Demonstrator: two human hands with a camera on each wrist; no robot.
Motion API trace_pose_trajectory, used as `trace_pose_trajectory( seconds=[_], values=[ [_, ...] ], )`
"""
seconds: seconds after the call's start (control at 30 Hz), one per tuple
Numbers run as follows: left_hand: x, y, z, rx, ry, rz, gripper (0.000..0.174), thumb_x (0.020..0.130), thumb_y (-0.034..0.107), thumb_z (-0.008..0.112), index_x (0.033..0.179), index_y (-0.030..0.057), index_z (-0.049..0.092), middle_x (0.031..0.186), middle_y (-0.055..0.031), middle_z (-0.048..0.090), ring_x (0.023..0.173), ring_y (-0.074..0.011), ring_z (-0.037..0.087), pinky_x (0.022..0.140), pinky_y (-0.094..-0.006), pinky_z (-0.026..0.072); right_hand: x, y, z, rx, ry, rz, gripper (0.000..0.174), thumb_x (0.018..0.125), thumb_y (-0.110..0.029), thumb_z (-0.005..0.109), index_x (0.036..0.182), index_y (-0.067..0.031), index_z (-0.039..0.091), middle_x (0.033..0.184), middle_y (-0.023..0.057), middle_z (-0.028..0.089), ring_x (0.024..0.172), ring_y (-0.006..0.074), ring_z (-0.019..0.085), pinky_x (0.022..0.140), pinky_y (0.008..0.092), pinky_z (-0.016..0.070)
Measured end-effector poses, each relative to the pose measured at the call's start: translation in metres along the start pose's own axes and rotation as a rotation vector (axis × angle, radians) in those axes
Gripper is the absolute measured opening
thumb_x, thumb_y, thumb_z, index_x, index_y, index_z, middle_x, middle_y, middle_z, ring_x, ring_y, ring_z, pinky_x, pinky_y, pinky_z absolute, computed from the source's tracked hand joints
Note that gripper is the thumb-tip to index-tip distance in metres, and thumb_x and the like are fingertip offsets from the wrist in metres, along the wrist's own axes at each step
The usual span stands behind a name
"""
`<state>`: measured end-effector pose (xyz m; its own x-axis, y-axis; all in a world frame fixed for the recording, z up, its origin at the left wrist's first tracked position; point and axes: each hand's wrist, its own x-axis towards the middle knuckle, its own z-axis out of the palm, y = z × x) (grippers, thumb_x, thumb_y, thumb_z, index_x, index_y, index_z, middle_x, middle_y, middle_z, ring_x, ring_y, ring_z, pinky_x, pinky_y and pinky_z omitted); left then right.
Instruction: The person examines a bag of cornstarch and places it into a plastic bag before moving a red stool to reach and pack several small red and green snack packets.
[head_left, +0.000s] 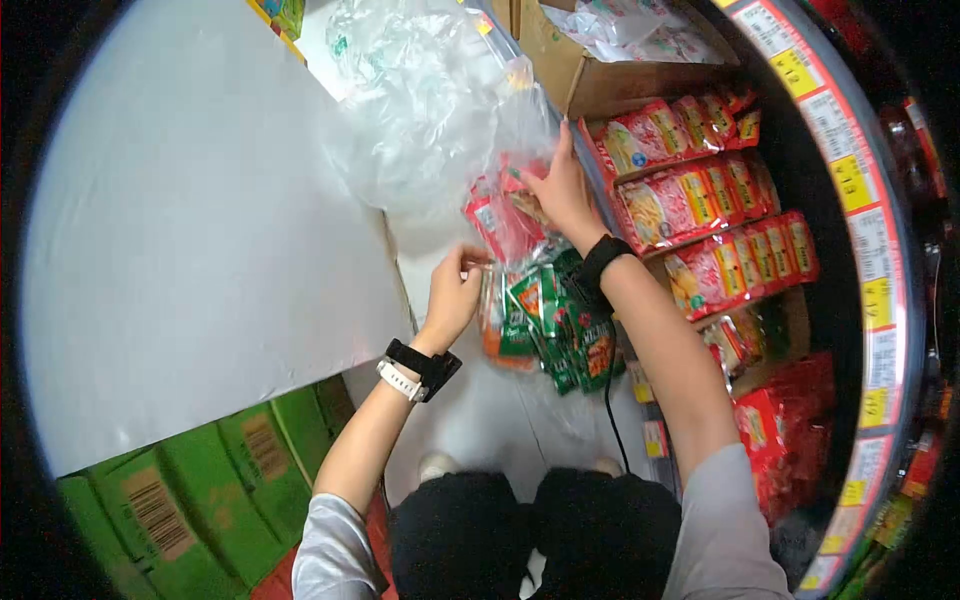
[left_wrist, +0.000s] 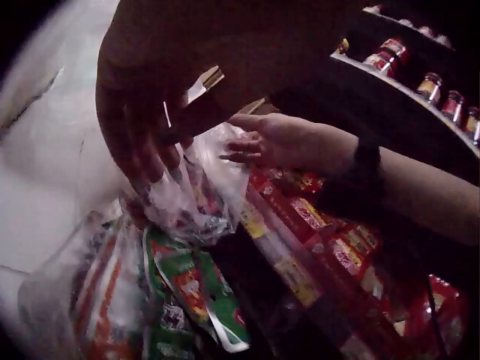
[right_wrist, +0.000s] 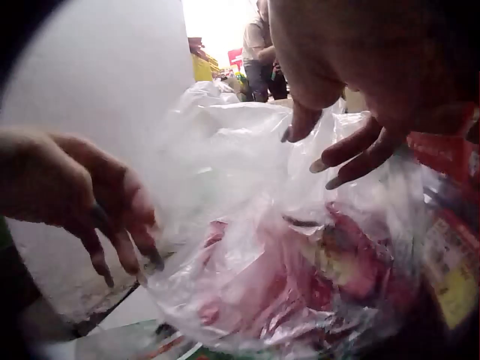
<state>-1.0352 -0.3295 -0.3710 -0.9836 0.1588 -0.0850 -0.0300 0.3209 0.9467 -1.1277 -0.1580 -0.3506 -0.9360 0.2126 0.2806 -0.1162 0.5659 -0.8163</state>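
A thin clear plastic bag [right_wrist: 247, 172] holding red packets [head_left: 497, 222] lies between the two hands. At its near left edge, my left hand [head_left: 453, 297] pinches the film with curled fingertips; a fold of the bag runs to them in the right wrist view. My right hand [head_left: 565, 200] hovers over the far right side of the bag, thumb and fingers spread apart. Right below the red packets, green packets [head_left: 570, 315] lie in a clear bag, with orange-marked packs [left_wrist: 112, 300] at their left. In the left wrist view, my left hand [left_wrist: 142, 112] is dark and overhangs the bag.
More crumpled clear bags [head_left: 400, 90] lie at the far end of the white surface. On the right, red snack packs [head_left: 690, 205] fill shelf boxes behind a price-tag strip [head_left: 860, 190]. Green cartons [head_left: 210, 490] stand at the lower left. Another person [right_wrist: 262, 56] stands in the background.
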Motion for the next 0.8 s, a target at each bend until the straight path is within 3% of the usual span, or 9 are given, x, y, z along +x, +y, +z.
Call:
trace_pose_trajectory(
  seconds=[0.07, 0.13, 0.2, 0.3, 0.4, 0.43, 0.6, 0.7, 0.8],
  values=[
    [0.014, 0.003, -0.002, 0.026, 0.013, -0.004, 0.026, 0.079, -0.002, 0.044, 0.104, -0.0004, 0.051, 0.097, -0.0109, 0.061, 0.088, -0.0183, 0.058, 0.078, -0.0289, 0.0459, 0.006, 0.010, 0.011, 0.065, 0.059, 0.009, 0.049, 0.074, -0.012, 0.066, 0.119, -0.0047, 0.046, 0.083, 0.0177, 0.061, 0.067, 0.0240, 0.059, 0.063, 0.0340, 0.0458],
    [0.016, 0.011, -0.002, -0.058, 0.121, 0.036, 0.035, 0.080, 0.000, 0.047, 0.114, 0.0019, 0.045, 0.107, -0.0117, 0.057, 0.095, -0.0186, 0.055, 0.079, -0.0298, 0.0457, -0.002, 0.015, 0.006, 0.065, -0.384, 0.114, 0.025, 0.077, -0.007, 0.058, 0.101, -0.0002, 0.058, 0.095, 0.0179, 0.059, 0.083, 0.0311, 0.060, 0.072, 0.0353, 0.0477],
    [0.012, 0.008, -0.007, -0.073, 0.118, 0.017, 0.037, 0.087, 0.014, 0.045, 0.122, 0.0050, 0.038, 0.114, -0.0131, 0.052, 0.103, -0.0198, 0.051, 0.083, -0.0337, 0.0443, -0.032, 0.007, -0.009, 0.090, -0.458, -0.052, 0.012, 0.077, -0.006, 0.054, 0.085, -0.0014, 0.063, 0.087, 0.0138, 0.060, 0.081, 0.0326, 0.058, 0.070, 0.0370, 0.0463],
    [-0.002, 0.009, -0.014, -0.302, 0.089, -0.170, 0.054, 0.092, 0.048, 0.032, 0.130, 0.0087, 0.032, 0.125, -0.0163, 0.044, 0.116, -0.0258, 0.043, 0.094, -0.0427, 0.0366, -0.080, -0.011, -0.051, -0.088, -0.468, -0.211, 0.014, 0.073, -0.003, 0.055, 0.083, -0.0035, 0.064, 0.090, 0.0109, 0.057, 0.086, 0.0304, 0.057, 0.074, 0.0356, 0.0439],
    [-0.026, 0.032, -0.015, -0.453, -0.053, -0.175, 0.060, 0.091, 0.051, 0.032, 0.135, 0.0100, 0.025, 0.132, -0.0163, 0.037, 0.123, -0.0272, 0.036, 0.099, -0.0426, 0.0318, -0.118, -0.029, -0.071, 0.084, -0.569, -0.293, 0.014, 0.074, 0.001, 0.053, 0.083, -0.0030, 0.063, 0.094, 0.0130, 0.056, 0.094, 0.0277, 0.056, 0.079, 0.0349, 0.0453],
    [-0.026, 0.033, -0.018, -0.477, -0.180, -0.206, 0.070, 0.088, 0.033, 0.049, 0.138, 0.0057, 0.007, 0.138, -0.0169, 0.027, 0.127, -0.0261, 0.031, 0.101, -0.0363, 0.0289, -0.129, -0.030, -0.071, 0.075, -0.560, -0.283, 0.014, 0.074, 0.001, 0.053, 0.083, -0.0030, 0.063, 0.094, 0.0130, 0.056, 0.094, 0.0277, 0.056, 0.079, 0.0349, 0.0453],
    [-0.042, 0.007, 0.000, 0.046, -0.108, 0.078, 0.070, 0.073, 0.000, 0.055, 0.135, 0.0018, 0.021, 0.131, -0.0178, 0.034, 0.122, -0.0248, 0.034, 0.100, -0.0337, 0.0308, -0.166, -0.040, -0.076, 0.116, -0.769, -0.465, 0.015, 0.072, -0.005, 0.055, 0.085, -0.0057, 0.061, 0.101, 0.0124, 0.056, 0.099, 0.0283, 0.055, 0.081, 0.0334, 0.0467],
    [-0.057, 0.016, -0.020, -0.282, -0.041, -0.267, 0.055, 0.072, -0.005, 0.048, 0.126, 0.0023, 0.038, 0.118, -0.0129, 0.048, 0.110, -0.0206, 0.047, 0.092, -0.0307, 0.0384, -0.181, -0.050, -0.093, 0.088, -0.794, -0.384, 0.017, 0.071, -0.004, 0.054, 0.086, -0.0075, 0.061, 0.090, 0.0095, 0.054, 0.089, 0.0260, 0.056, 0.075, 0.0333, 0.0471],
    [-0.073, 0.031, -0.034, -0.412, 0.031, -0.372, 0.057, 0.070, -0.010, 0.046, 0.125, 0.0019, 0.039, 0.114, -0.0095, 0.052, 0.107, -0.0180, 0.050, 0.090, -0.0278, 0.0391, -0.186, -0.047, -0.110, 0.056, -0.892, -0.318, 0.019, 0.072, -0.003, 0.055, 0.088, -0.0083, 0.062, 0.081, 0.0084, 0.051, 0.080, 0.0253, 0.056, 0.070, 0.0341, 0.0468]
  ],
)
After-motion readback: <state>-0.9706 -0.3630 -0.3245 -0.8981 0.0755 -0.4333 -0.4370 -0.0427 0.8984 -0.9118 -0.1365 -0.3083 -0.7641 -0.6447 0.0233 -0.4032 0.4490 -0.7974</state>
